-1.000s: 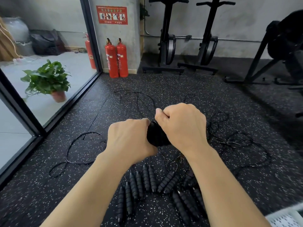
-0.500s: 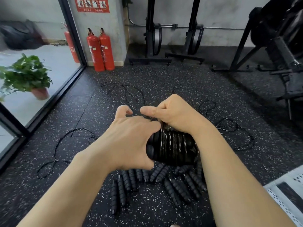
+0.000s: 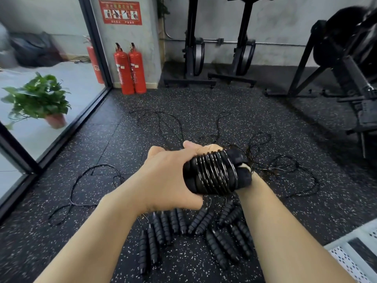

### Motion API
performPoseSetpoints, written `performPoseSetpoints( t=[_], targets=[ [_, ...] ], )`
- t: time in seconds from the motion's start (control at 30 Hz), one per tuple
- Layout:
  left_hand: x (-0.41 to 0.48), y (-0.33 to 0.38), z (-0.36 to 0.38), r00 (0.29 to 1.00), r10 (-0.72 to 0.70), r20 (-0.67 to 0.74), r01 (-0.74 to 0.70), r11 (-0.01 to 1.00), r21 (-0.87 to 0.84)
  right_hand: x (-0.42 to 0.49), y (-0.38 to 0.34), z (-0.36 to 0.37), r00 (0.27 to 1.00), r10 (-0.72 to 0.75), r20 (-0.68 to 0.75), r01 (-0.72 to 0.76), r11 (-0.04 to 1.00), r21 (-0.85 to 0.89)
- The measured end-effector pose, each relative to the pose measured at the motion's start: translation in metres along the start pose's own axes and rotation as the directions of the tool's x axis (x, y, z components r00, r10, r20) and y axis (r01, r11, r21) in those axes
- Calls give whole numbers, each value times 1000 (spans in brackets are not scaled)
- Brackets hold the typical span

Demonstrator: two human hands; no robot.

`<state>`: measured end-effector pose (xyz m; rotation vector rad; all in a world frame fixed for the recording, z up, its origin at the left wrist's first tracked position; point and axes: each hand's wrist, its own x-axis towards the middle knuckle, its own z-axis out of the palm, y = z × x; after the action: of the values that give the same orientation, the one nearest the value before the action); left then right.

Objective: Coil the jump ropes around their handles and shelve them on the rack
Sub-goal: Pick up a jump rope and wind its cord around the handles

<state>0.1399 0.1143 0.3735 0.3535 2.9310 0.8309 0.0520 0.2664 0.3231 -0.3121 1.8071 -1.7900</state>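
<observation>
Coiling step, judged near complete. We find one wound jump rope bundle (image 3: 212, 174) at frame centre. The left hand (image 3: 169, 178) grips its end; the right hand (image 3: 245, 165) is mostly hidden behind it, grip not determinable. Next move: secure the tail, then carry to the rack (image 3: 355, 260), lower right. Roughly fourteen loose handles (image 3: 195, 233) lie on the floor below.

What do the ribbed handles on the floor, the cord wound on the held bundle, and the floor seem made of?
Handles: likely matte black foam or soft rubber, ribbed, no shine. Cord: probably PVC or coated wire, thin, with glossy highlights. Floor: seemingly rubber gym tiles, matte black, white flecks, visible seams.
</observation>
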Motion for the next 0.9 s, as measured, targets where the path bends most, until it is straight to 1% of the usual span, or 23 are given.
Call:
performPoseSetpoints(
  t=[0.03, 0.07, 0.1, 0.13, 0.17, 0.2, 0.23, 0.3, 0.33, 0.37, 0.4, 0.47, 0.57, 0.67, 0.73, 0.8, 0.9],
  targets=[
    [1, -1, 0, 1000, -15, -24, 14, 998, -54, 3, -3, 4, 998, 10, -59, -8, 999, 35],
    [2, -3, 1, 997, -47, -69, 40, 994, -100, 5, -5, 10, 986, 105, -126, -90, 988, 125],
    [4, -6, 1, 988, -93, -119, 77, 988, -132, 2, -1, 14, 964, 176, -200, -145, 976, 161],
    [6, -10, 1, 975, -146, -170, 121, 981, -150, -4, 5, 17, 975, 31, -221, -21, 999, 44],
    [8, -14, -1, 956, -201, -215, 166, 971, -171, -9, -2, 25, 976, -26, -216, 25, 1000, -8],
    [9, -19, -3, 931, -255, -261, 209, 959, -193, 0, -3, 27, 970, -58, -234, 49, 998, -45],
    [9, -27, -8, 901, -304, -309, 249, 946, -206, 4, -9, 35, 973, -65, -220, 37, 991, -126],
    [11, -37, -13, 853, -374, -363, 323, 926, -196, 4, -10, 40, 970, -105, -219, 63, 980, -190],
    [10, -43, -16, 836, -398, -378, 354, 917, -181, 3, -11, 45, 973, -144, -182, 99, 967, -235],
    [10, -47, -17, 826, -412, -384, 376, 911, -170, 2, -9, 49, 972, -184, -149, 137, 950, -281],
    [10, -49, -17, 820, -422, -386, 390, 906, -163, -1, -12, 55, 967, -205, -151, 150, 937, -315],
    [8, -51, -17, 814, -432, -388, 403, 901, -159, -3, -14, 62, 954, -238, -182, 172, 933, -315],
    [7, -53, -16, 818, -434, -377, 407, 900, -153, -7, -16, 67, 945, -264, -192, 190, 923, -335],
    [7, -56, -13, 843, -410, -349, 373, 912, -171, -6, -17, 68, 918, -298, -261, 174, 896, -409],
    [6, -57, -13, 873, -381, -304, 344, 923, -170, -5, -15, 67, 902, -318, -290, 183, 893, -411],
    [4, -57, -14, 888, -367, -277, 332, 929, -165, -5, -15, 67, 893, -326, -310, 188, 897, -401],
    [3, -55, -15, 859, -394, -327, 357, 919, -168, -5, -15, 68, 885, -343, -316, 202, 893, -403]
  ],
)
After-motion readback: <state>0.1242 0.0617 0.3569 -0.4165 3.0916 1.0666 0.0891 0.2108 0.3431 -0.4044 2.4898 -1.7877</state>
